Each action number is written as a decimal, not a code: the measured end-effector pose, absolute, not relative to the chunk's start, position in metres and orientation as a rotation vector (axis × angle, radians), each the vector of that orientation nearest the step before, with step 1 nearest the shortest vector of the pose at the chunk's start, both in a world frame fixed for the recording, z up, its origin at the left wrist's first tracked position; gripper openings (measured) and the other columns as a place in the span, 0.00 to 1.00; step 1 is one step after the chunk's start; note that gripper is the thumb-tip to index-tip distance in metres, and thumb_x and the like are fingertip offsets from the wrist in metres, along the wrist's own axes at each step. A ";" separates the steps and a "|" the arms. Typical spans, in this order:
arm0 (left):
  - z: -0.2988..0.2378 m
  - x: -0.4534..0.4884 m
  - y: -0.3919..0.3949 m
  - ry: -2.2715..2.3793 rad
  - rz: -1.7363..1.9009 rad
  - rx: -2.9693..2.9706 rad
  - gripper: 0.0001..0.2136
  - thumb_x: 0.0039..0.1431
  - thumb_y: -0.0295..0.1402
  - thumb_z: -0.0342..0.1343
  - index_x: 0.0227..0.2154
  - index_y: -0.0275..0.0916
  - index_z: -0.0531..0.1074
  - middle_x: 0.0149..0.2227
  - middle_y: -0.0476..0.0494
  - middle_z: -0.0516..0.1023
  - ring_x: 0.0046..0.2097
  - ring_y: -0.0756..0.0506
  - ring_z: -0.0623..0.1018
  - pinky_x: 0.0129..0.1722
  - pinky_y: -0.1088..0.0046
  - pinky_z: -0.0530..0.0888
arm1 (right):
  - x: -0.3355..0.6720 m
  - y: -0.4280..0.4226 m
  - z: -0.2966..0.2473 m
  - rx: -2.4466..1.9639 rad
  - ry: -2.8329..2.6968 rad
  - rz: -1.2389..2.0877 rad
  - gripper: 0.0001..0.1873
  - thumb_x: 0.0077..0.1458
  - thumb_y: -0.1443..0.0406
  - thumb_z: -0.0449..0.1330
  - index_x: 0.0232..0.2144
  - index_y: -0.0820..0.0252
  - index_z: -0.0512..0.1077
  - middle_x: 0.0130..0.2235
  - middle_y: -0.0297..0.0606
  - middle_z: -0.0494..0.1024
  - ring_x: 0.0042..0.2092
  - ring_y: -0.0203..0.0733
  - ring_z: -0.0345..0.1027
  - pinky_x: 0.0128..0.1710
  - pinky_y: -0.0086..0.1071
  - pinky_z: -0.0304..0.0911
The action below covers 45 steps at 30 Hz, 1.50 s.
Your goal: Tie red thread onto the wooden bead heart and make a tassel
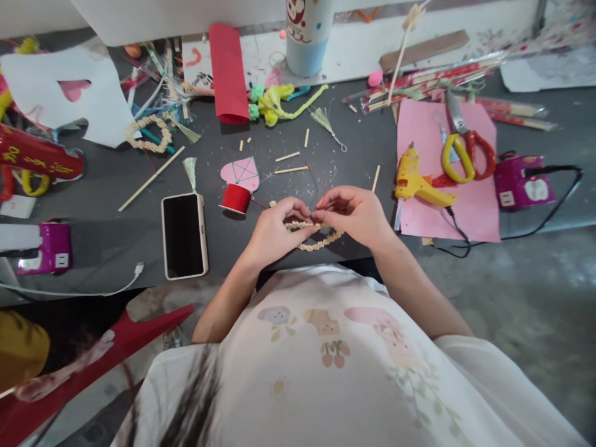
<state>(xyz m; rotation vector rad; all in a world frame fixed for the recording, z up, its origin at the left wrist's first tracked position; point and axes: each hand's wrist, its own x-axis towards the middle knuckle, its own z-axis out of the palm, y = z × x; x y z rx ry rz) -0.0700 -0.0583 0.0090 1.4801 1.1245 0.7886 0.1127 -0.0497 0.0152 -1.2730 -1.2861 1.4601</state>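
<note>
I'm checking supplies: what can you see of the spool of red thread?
The spool of red thread is a short cylinder wound bright red, with a pale rim at its near end. On the dark tabletop, it partly hides the pink heart-shaped card behind it. A strand leads from its right side toward the left hand; no hand touches it.

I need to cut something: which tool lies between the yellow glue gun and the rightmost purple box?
Between the glue gun and purple box lie the scissors, mostly on the pink sheet, as the head view shows.
</note>
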 end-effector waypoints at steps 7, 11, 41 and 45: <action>0.009 -0.070 -0.057 1.131 0.762 1.455 0.11 0.49 0.32 0.65 0.36 0.38 0.71 0.32 0.48 0.79 0.35 0.50 0.80 0.38 0.75 0.75 | 0.111 -0.050 0.017 -1.291 -1.232 1.472 0.15 0.39 0.60 0.73 0.28 0.59 0.73 0.28 0.33 0.77 0.31 0.35 0.73 0.35 0.31 0.72; 0.010 -0.070 -0.056 1.143 0.744 1.481 0.10 0.49 0.33 0.64 0.35 0.37 0.73 0.33 0.47 0.80 0.35 0.49 0.80 0.37 0.74 0.75 | 0.111 -0.050 0.016 -1.285 -1.209 1.481 0.15 0.39 0.60 0.73 0.28 0.59 0.74 0.27 0.33 0.77 0.30 0.34 0.73 0.34 0.30 0.71; 0.014 -0.075 -0.045 1.146 0.743 1.703 0.03 0.54 0.32 0.61 0.30 0.39 0.78 0.34 0.47 0.82 0.37 0.49 0.79 0.39 0.75 0.72 | 0.111 -0.048 0.008 -1.256 -1.086 1.571 0.20 0.32 0.65 0.75 0.30 0.59 0.74 0.29 0.31 0.78 0.30 0.32 0.73 0.33 0.27 0.71; 0.012 -0.075 -0.045 1.140 0.768 1.702 0.03 0.54 0.31 0.60 0.29 0.39 0.78 0.34 0.47 0.81 0.37 0.49 0.78 0.39 0.74 0.72 | 0.112 -0.046 0.009 -1.260 -1.112 1.577 0.20 0.33 0.64 0.75 0.31 0.59 0.74 0.30 0.32 0.78 0.31 0.33 0.73 0.34 0.29 0.71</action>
